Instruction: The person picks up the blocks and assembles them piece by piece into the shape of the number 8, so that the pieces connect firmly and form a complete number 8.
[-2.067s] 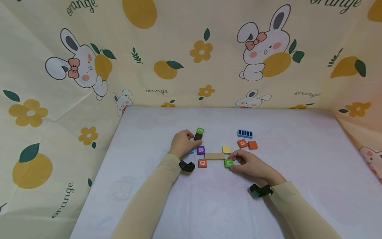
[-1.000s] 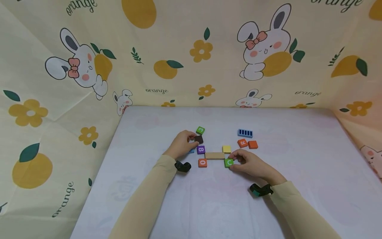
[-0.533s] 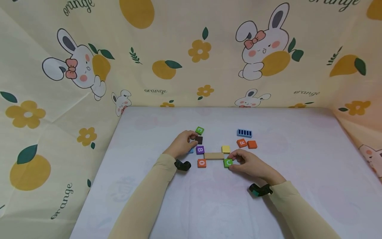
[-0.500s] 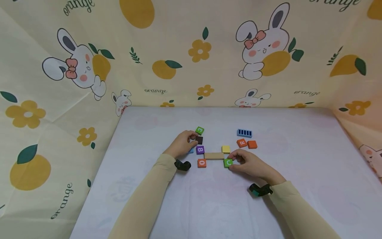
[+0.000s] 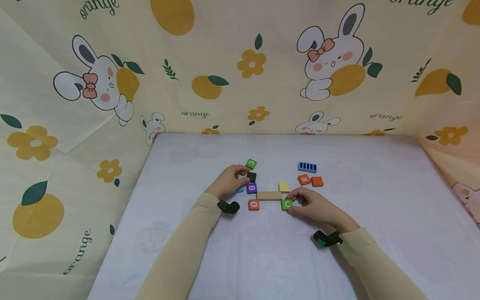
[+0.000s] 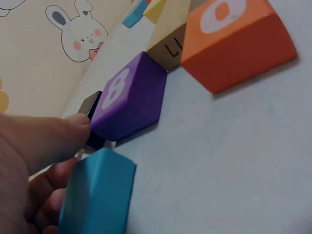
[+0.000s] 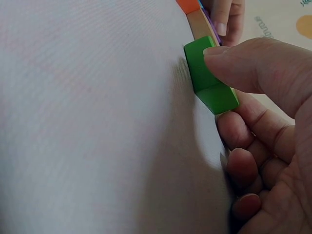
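Observation:
My left hand pinches a small black block at the near side of a green block marked 3. The black block lies right behind a purple block marked 8. A blue block sits beneath the left hand, mostly hidden in the head view. With thumb and fingers, my right hand holds a green block marked C. Between the two hands lies a long wooden block, with a yellow block and an orange block marked 0 at its corners.
Farther right on the white table lie an orange block marked R, a plain orange block and a blue block with dark bars. A patterned cloth rises behind the table.
My left hand has drawn the black block away from the green 3 block, nearer to the purple block. The right hand has stayed on the green C block.

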Available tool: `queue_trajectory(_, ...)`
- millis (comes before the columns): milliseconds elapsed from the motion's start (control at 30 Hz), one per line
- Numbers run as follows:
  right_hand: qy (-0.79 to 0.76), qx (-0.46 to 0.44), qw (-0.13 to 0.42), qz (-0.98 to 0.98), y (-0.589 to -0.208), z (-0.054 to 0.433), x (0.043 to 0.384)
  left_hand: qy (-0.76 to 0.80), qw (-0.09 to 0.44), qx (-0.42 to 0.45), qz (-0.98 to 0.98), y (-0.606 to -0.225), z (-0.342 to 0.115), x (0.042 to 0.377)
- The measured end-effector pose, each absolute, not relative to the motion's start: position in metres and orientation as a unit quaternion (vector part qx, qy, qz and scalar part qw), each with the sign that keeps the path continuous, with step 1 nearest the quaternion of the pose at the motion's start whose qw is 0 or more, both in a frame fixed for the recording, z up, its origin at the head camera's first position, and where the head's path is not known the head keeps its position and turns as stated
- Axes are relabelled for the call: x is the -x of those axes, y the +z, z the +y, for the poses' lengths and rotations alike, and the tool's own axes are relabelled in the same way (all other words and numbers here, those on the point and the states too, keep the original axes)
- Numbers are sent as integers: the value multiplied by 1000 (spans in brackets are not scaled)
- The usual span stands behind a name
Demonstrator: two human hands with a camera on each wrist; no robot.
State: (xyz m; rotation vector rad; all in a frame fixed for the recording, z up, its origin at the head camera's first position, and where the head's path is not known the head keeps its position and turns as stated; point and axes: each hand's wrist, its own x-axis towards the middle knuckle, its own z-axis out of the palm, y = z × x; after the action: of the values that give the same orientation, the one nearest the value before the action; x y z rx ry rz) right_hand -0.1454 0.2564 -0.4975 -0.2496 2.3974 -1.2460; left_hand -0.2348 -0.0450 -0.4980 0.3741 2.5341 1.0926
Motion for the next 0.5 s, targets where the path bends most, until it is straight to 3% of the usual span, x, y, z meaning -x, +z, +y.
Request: queue_trajectory(500, -450, 91, 212, 863, -498, 256, 144, 407, 180, -126, 886, -502, -48, 236)
